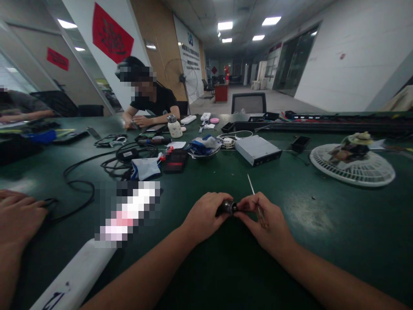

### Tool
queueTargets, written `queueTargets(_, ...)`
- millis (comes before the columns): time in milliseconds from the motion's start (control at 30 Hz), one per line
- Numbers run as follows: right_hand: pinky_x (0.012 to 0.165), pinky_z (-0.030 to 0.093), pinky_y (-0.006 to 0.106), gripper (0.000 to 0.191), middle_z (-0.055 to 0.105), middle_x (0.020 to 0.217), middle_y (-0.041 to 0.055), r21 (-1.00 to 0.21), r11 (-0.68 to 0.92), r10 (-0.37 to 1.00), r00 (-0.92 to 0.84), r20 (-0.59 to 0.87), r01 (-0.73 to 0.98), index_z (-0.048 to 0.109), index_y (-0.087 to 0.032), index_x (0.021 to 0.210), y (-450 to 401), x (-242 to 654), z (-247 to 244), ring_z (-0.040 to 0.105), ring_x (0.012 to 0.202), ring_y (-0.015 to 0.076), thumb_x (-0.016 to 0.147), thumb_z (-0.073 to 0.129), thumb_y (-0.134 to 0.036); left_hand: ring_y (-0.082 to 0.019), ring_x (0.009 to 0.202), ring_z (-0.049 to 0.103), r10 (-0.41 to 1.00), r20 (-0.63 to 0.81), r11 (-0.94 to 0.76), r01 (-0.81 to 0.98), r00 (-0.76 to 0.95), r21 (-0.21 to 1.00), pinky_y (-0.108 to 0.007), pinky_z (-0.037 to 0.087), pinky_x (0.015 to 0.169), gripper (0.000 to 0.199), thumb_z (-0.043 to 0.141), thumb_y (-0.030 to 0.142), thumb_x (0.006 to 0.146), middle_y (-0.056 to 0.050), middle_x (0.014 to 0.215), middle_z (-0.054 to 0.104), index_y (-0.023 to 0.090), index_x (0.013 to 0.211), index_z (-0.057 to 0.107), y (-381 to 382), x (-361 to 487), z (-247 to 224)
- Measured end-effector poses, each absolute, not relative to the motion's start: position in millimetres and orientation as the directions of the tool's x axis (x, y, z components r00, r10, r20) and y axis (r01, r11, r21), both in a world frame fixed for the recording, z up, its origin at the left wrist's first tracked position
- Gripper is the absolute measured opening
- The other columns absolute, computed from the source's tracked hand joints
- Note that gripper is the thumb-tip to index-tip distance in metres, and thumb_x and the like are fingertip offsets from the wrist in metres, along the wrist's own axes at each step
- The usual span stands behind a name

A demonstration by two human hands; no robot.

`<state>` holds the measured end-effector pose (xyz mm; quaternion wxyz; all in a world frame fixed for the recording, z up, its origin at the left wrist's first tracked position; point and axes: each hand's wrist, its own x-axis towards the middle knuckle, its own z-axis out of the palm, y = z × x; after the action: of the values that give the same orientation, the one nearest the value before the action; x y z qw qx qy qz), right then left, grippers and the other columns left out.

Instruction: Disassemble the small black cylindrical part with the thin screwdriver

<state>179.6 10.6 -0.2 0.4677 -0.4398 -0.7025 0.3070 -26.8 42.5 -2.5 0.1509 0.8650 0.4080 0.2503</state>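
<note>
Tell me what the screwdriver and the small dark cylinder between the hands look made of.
The screwdriver's shaft looks like bright steel, going by its pale shine; its grip seems translucent brownish plastic, though fingers hide much of it. The small dark cylinder looks like dark metal, with a glint at its end, but it could be plastic.

Nothing readable, characters on the red wall banner (112,32), red wall sign (57,58), white wall board (187,56) too small

Behind the screwdriver (252,190), a disc drive (258,150) sits on my bench (338,241). A bowl (204,157) lies to its left, a fan guard (352,172) to its right.
</note>
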Motion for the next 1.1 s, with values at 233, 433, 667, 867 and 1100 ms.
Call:
queueTargets(233,0.075,0.053,0.033,0.029,0.072,0.088,0.0026,-0.853,0.411,0.912,-0.152,0.382,0.322,0.040,-0.024,0.076,13,182,-3,0.071,0.085,0.0204,0.085,0.067,-0.015,-0.022,0.099,0.061,0.731,0.327,-0.676,0.569,0.599,0.468,-0.038,0.046,0.089,0.029,0.071,0.023,0.086,-0.003,0.107,0.068,0.022,0.113,0.059,41,-26,2)
queueTargets(433,0.068,0.049,0.032,0.024,0.067,0.087,0.0020,-0.828,0.354,0.935,-0.139,0.327,0.435,0.047,-0.023,0.084,14,180,-1,0.065,0.075,0.0188,0.080,0.071,-0.018,-0.019,0.099,0.061,0.671,0.313,-0.721,0.495,0.672,0.484,-0.038,0.044,0.093,0.036,0.064,0.012,0.086,-0.001,0.109,0.069,0.024,0.119,0.057,39,-26,5)
queueTargets(667,0.082,0.051,0.036,0.008,0.068,0.103,0.0062,-0.854,0.382,0.923,-0.191,0.334,0.353,0.051,-0.023,0.096,13,178,-4,0.066,0.095,0.0220,0.094,0.058,-0.027,-0.021,0.095,0.060,0.735,0.366,-0.677,0.578,0.571,0.456,-0.038,0.046,0.088,0.033,0.066,0.010,0.079,-0.003,0.104,0.067,0.020,0.108,0.057,38,-24,2)
queueTargets(867,0.075,0.049,0.037,0.035,0.064,0.101,0.0080,-0.778,0.593,0.801,-0.248,0.545,0.205,0.066,-0.023,0.113,10,187,-4,0.062,0.089,0.0225,0.101,0.041,-0.045,-0.022,0.095,0.058,0.830,0.386,-0.551,0.700,0.402,0.455,-0.038,0.045,0.086,0.032,0.063,0.008,0.080,-0.003,0.103,0.065,0.022,0.108,0.056,40,-25,-2)
queueTargets(1100,0.075,0.048,0.038,0.025,0.066,0.091,0.0063,-0.709,0.687,0.706,-0.375,0.601,0.158,0.072,-0.024,0.104,7,186,2,0.061,0.087,0.0221,0.100,0.047,-0.023,-0.020,0.090,0.057,0.846,0.393,-0.518,0.731,0.361,0.445,-0.036,0.043,0.084,0.022,0.064,0.007,0.079,0.000,0.096,0.064,0.022,0.094,0.057,41,-26,1)
